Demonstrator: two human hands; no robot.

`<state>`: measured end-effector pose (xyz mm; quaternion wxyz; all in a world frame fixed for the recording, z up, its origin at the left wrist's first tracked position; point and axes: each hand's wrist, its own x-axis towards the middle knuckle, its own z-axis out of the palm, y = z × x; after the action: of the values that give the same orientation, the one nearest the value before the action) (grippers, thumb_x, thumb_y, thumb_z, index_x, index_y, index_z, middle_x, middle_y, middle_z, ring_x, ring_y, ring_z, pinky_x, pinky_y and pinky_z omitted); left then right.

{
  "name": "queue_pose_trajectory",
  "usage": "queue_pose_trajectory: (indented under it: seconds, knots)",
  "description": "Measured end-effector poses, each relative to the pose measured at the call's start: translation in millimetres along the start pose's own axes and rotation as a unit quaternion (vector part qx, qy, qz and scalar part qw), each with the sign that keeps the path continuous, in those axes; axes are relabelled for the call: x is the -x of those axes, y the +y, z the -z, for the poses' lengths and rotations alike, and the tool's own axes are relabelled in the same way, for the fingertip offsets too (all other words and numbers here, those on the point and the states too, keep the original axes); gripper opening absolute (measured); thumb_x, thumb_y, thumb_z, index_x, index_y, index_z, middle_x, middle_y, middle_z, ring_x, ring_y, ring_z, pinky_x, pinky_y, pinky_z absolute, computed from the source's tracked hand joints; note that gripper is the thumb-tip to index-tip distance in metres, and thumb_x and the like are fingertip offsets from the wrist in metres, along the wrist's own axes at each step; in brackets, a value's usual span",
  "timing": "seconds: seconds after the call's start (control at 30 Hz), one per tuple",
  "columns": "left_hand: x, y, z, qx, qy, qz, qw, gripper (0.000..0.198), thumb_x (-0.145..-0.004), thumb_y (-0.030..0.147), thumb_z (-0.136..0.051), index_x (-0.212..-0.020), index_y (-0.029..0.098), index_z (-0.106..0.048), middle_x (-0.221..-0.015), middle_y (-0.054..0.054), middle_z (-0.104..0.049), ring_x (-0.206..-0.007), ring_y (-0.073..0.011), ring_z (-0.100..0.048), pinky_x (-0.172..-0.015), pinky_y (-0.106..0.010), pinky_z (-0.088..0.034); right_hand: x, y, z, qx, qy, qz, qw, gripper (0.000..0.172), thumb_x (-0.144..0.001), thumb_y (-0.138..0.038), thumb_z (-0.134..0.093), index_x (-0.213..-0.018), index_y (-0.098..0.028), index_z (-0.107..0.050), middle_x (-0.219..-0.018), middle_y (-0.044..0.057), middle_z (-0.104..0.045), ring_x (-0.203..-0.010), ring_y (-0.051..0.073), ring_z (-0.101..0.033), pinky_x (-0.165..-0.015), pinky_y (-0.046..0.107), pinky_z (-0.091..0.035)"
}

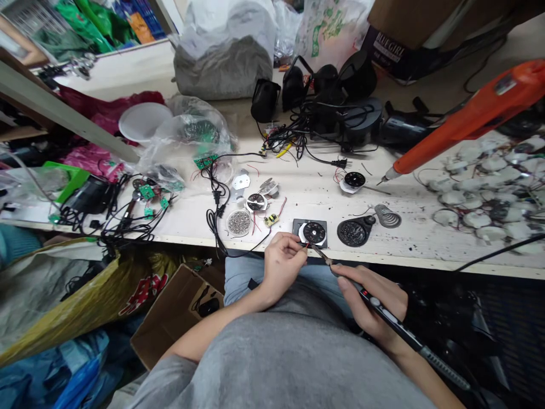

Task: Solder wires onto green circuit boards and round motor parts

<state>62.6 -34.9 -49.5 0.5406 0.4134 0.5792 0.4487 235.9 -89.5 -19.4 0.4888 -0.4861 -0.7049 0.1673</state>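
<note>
My right hand (374,298) grips a soldering iron (381,309), its tip angled up to the near edge of a round black part (315,232) with a white rim. That part rests on a dark square pad (298,225) at the bench's front edge. Beside it, my left hand (285,261) pinches a thin red wire (305,246) close to the iron's tip. To the right lie a round black dish (354,232) and a metal coil stand (387,216). A small tub of screws (238,222) and a yellow circuit board (271,219) are to the left.
An orange electric screwdriver (460,122) hangs over the bench's right side. Many white round parts (477,193) crowd the far right. Black housings (323,85) and tangled cables (298,128) lie at the back. A cardboard box (170,318) stands below the bench at left.
</note>
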Motion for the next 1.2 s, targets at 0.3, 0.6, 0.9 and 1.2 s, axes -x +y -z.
queue_pose_trajectory:
  seconds: [0.3,0.6,0.9,1.2]
  knots:
    - [0.3,0.2,-1.6,0.005,0.005,-0.005,1.0,0.015,-0.067,0.024,-0.072,-0.06,0.014,-0.063,-0.096,-0.007,-0.066,-0.051,-0.008,-0.064,-0.049,-0.023,-0.059,1.5,3.1,-1.4,0.004,0.003,0.006,1.0,0.021,-0.095,-0.011,-0.064,-0.11,-0.023,-0.074,-0.083,0.0,-0.076,-0.061,0.01,-0.067,-0.056,0.021,-0.054]
    - [0.5,0.7,-1.8,0.01,-0.001,0.006,1.0,0.016,-0.066,0.026,-0.072,-0.061,0.014,-0.062,-0.099,-0.007,-0.065,-0.052,-0.007,-0.065,-0.05,-0.022,-0.06,6.8,5.8,-1.1,0.01,0.002,0.012,1.0,0.021,-0.096,-0.01,-0.064,-0.111,-0.021,-0.073,-0.086,0.002,-0.077,-0.067,0.012,-0.071,-0.06,0.023,-0.056]
    - [-0.1,2.9,-0.8,0.006,-0.003,0.008,1.0,0.015,-0.065,0.024,-0.073,-0.06,0.014,-0.062,-0.099,-0.007,-0.066,-0.051,-0.0076,-0.066,-0.05,-0.021,-0.06,10.4,0.3,7.5,0.04,0.007,0.01,0.999,0.019,-0.096,-0.013,-0.063,-0.109,-0.023,-0.074,-0.08,0.001,-0.074,-0.063,0.013,-0.07,-0.057,0.025,-0.054]
    - [0.5,-0.5,2.0,0.012,-0.009,0.014,1.0,0.026,-0.068,0.035,-0.081,-0.065,0.013,-0.067,-0.103,-0.008,-0.066,-0.054,-0.0067,-0.066,-0.052,-0.021,-0.061,9.2,-0.5,9.4,0.033,0.006,0.005,0.999,0.019,-0.096,-0.012,-0.062,-0.106,-0.022,-0.074,-0.077,-0.001,-0.072,-0.059,0.011,-0.067,-0.056,0.022,-0.053]
